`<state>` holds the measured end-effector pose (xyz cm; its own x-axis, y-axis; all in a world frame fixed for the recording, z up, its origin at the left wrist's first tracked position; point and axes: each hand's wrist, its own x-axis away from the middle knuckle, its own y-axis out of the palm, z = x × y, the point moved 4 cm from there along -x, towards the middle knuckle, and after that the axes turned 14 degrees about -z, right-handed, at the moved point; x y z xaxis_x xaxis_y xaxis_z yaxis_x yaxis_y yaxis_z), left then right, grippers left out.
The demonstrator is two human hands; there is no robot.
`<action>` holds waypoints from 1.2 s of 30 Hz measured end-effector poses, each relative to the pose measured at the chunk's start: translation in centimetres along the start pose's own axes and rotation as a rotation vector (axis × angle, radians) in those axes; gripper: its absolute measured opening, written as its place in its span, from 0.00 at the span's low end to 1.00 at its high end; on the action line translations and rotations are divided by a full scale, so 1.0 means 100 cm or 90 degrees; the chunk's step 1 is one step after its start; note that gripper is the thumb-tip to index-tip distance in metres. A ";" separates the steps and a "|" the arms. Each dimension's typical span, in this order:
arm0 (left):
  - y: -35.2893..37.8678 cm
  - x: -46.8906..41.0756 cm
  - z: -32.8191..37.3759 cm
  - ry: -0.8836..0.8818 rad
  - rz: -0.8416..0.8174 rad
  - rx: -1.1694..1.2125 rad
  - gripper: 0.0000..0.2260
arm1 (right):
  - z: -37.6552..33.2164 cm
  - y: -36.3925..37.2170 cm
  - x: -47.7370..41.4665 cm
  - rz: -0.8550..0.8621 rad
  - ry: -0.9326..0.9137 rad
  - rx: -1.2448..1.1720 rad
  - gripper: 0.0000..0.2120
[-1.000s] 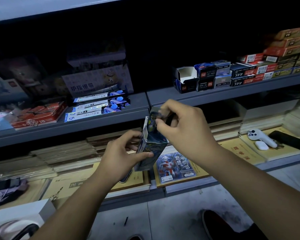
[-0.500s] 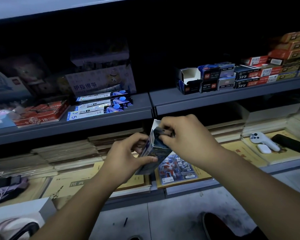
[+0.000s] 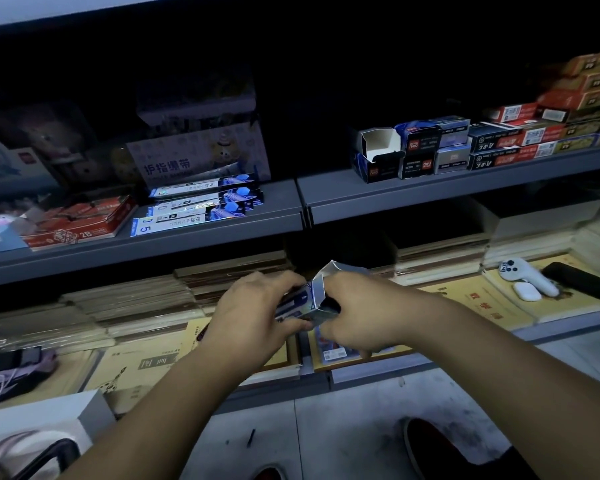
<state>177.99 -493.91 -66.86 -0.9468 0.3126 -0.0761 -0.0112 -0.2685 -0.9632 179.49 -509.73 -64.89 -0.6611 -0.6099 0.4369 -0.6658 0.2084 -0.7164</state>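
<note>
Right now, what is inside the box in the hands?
The box is open at one end. Only a dark hollow shows there; the right hand covers part of the opening, and the left hand grips the body. Contents hidden.

Small card box, blue w/ silvery-white edges & printed graphics. Lies roughly on its side, slightly tilted, open end to the right, end flap sticking up. Inside is dark, contents can't be told. Held in mid-air btwn left hand & right hand, in front of lower shelf.

Shelf above box, notebook stacks below.
</note>
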 end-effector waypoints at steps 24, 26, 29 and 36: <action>-0.004 -0.007 -0.015 0.015 0.005 0.342 0.19 | -0.008 -0.024 0.014 0.213 -0.109 0.010 0.11; -0.004 -0.007 -0.013 0.020 0.005 0.295 0.19 | -0.008 -0.021 0.013 0.177 -0.100 0.007 0.09; -0.005 -0.008 -0.011 0.033 0.003 0.235 0.19 | -0.006 -0.018 0.008 0.140 -0.078 0.002 0.08; 0.000 -0.006 -0.011 0.055 -0.009 0.225 0.18 | -0.008 -0.011 0.004 0.096 -0.062 -0.009 0.11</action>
<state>178.90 -493.08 -67.07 -0.9152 0.3906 -0.0991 -0.1495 -0.5573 -0.8167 179.69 -509.64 -63.49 -0.7178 -0.6416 0.2702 -0.5672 0.3139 -0.7614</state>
